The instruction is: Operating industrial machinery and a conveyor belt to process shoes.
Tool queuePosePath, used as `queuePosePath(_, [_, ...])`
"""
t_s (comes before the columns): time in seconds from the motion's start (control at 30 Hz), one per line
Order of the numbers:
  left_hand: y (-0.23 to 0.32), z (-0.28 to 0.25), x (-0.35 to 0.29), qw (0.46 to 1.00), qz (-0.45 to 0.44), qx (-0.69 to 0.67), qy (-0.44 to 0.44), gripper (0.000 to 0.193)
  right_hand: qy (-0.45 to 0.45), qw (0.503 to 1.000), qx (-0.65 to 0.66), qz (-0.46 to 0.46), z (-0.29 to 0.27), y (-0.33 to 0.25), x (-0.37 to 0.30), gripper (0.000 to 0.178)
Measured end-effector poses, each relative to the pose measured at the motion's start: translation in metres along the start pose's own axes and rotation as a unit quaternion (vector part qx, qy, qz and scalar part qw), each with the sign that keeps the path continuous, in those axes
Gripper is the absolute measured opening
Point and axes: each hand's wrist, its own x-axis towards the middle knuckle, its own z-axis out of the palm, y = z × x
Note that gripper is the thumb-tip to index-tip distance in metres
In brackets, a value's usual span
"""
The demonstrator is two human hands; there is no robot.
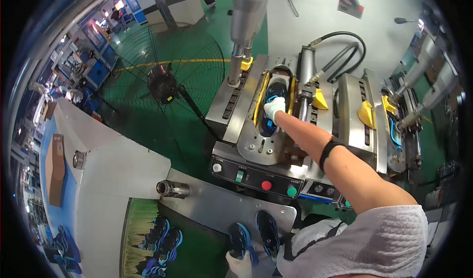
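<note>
My right hand (274, 109), in a white glove, reaches into the press's metal cradle. It is closed on a dark blue sneaker (276, 91) lying lengthwise between the yellow side pads (261, 98); the fingertips are partly hidden. Low in the view, my left hand (240, 265), pale and apparently gloved, grips the near end of another dark sneaker (240, 236) with blue edging. Beside it a third, similar sneaker (268, 228) rests on the metal shelf (209, 199), untouched by either hand.
Below the cradle is a control panel (253, 175) with red and green buttons. A second press station (362, 120) stands to the right. A metal flask (173, 189) sits on the shelf; several sneakers (170, 243) lie by bristles (139, 224). A large caged fan (162, 83) stands behind.
</note>
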Motion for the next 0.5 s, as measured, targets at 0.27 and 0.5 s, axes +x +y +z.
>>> queuePosePath(0.27, [-0.07, 0.053, -0.09, 0.976, -0.052, -0.202, 0.068, 0.075, 0.062, 0.945, -0.304, -0.101, 0.052, -0.061, -0.116, 0.061])
queuePosePath(0.5, [-0.078, 0.039, -0.102, 0.989, -0.04, -0.142, 0.022, 0.076, -0.271, 0.928, -0.171, -0.189, -0.031, -0.053, -0.1, 0.034])
